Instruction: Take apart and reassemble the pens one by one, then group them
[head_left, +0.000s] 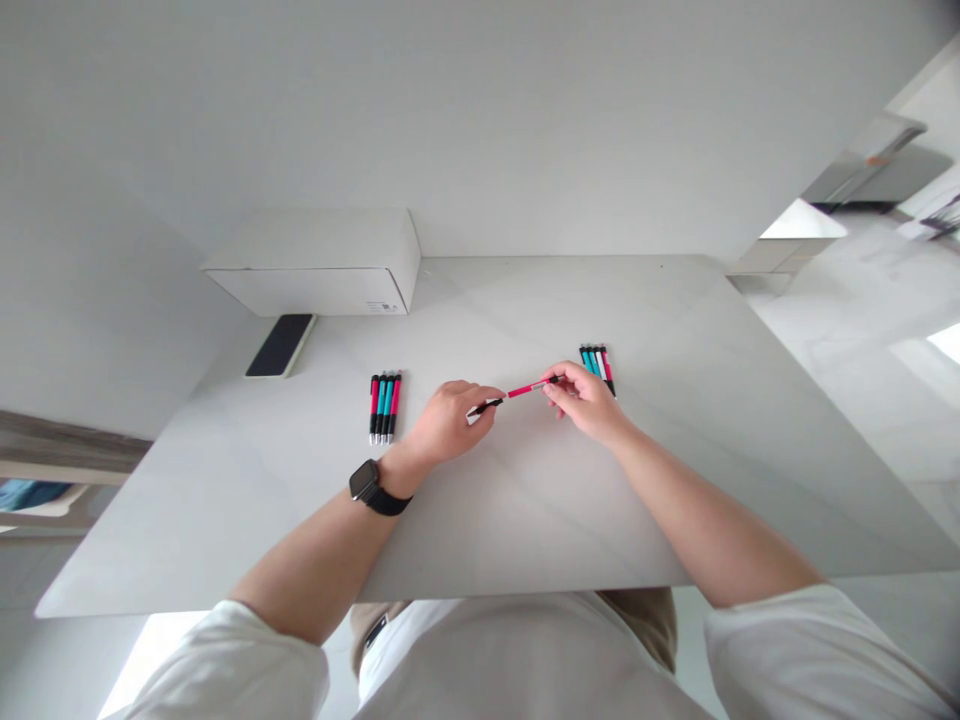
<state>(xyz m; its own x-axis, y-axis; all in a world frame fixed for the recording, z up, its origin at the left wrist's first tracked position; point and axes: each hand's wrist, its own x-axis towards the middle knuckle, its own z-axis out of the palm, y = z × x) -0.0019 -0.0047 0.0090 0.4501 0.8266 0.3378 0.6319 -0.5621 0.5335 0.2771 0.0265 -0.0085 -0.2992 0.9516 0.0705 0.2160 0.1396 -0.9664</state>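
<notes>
We pinch a black pen part in our left hand and a red pen barrel in our right hand, leaving the facing ends uncovered. Left of our grip, four pens lie aligned, seemingly for easy reach; another row sits just beyond our right fingers.

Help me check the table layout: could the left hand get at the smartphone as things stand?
Probably yes: the smartphone lies uncovered before the white box, with only four low-lying pens roughly between. The left hand holds a black pen part, though, so might need freeing first.
</notes>
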